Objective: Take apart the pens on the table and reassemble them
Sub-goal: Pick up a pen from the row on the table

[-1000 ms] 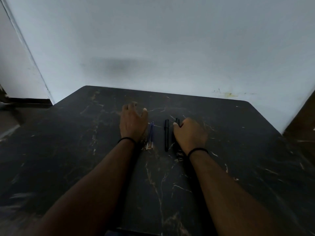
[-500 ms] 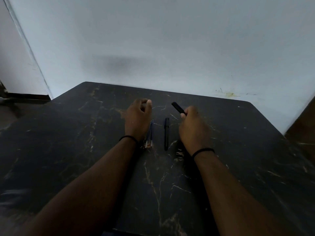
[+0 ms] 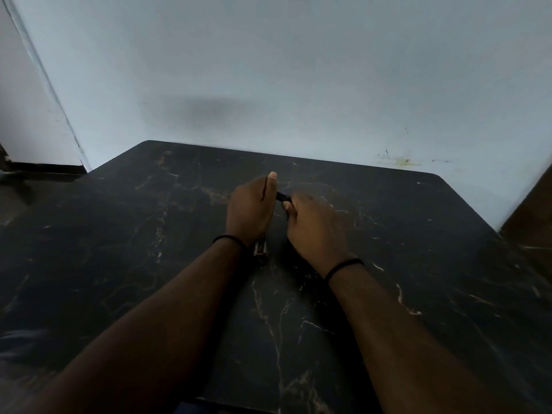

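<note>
Between both hands, over mid-bench, I see the black pen point(image 3: 283, 196) held off the surface: right hand point(image 3: 313, 231) closed around its lower body, left hand point(image 3: 251, 210) closed on the far end, thumb up. Only a short dark stretch shows between the two grips; the rest is hidden.

Step, as I read it: start of disassembly on the first pen, cap or barrel not yet apart. Next move calls for a straight pull or a twist, hands opposing along the pen axis.

Just below the left wrist, a second pen point(image 3: 260, 248) lies on the bench point(image 3: 418, 249), only its near end visible. Any other pens sit hidden under the hands. Lighting is dim, so small parts could get lost against the dark marbled top.
</note>
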